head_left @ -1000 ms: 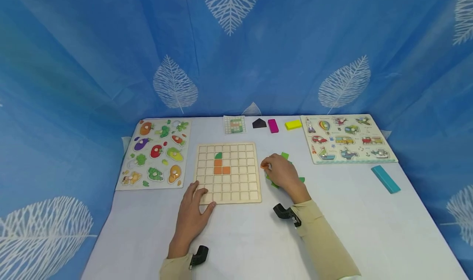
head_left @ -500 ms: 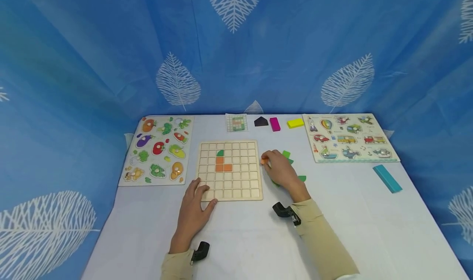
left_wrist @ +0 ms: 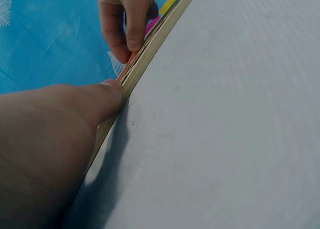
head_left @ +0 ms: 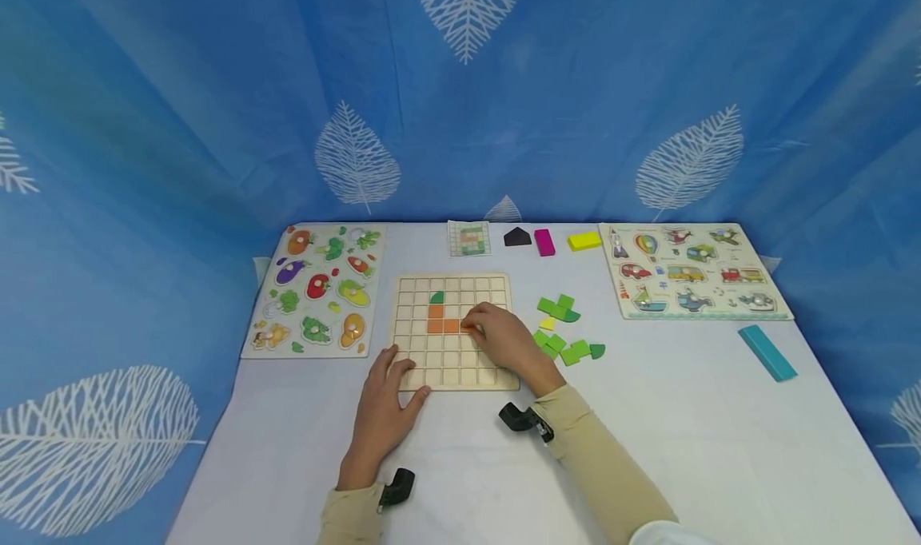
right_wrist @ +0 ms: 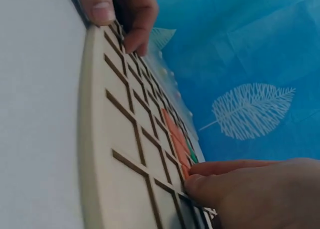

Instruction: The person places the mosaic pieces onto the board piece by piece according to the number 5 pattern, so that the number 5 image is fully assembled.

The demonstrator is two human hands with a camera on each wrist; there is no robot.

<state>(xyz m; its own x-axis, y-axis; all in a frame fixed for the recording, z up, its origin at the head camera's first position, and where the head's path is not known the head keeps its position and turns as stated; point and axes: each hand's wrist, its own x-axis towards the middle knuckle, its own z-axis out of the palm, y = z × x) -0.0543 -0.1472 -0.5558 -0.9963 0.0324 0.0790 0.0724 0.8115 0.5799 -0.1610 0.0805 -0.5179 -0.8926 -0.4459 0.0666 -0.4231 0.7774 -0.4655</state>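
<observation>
A square wooden grid board (head_left: pixel 449 361) lies on the table. Set in its cells are a green quarter-round tile (head_left: pixel 436 297) and several orange square tiles (head_left: pixel 436 312). My right hand (head_left: pixel 507 341) is over the board's right half, pinching an orange tile (right_wrist: pixel 185 172) at the end of the orange row; its fingertips partly cover the tile. My left hand (head_left: pixel 384 411) rests spread on the board's lower left corner. In the left wrist view, the left thumb (left_wrist: pixel 110 89) presses against the board's near edge.
Loose green tiles (head_left: pixel 554 343) and a yellow tile (head_left: pixel 548 323) lie right of the board. Behind it are a pattern card (head_left: pixel 469 239) and black, magenta and yellow blocks (head_left: pixel 584 241). Vegetable (head_left: pixel 302 341) and vehicle puzzle boards (head_left: pixel 708 309) flank it; a teal block (head_left: pixel 767 353) lies right.
My right hand has moved left from the loose tile pile onto the board, carrying the orange tile. The left hand stays at the board's corner. The head view has shifted slightly.
</observation>
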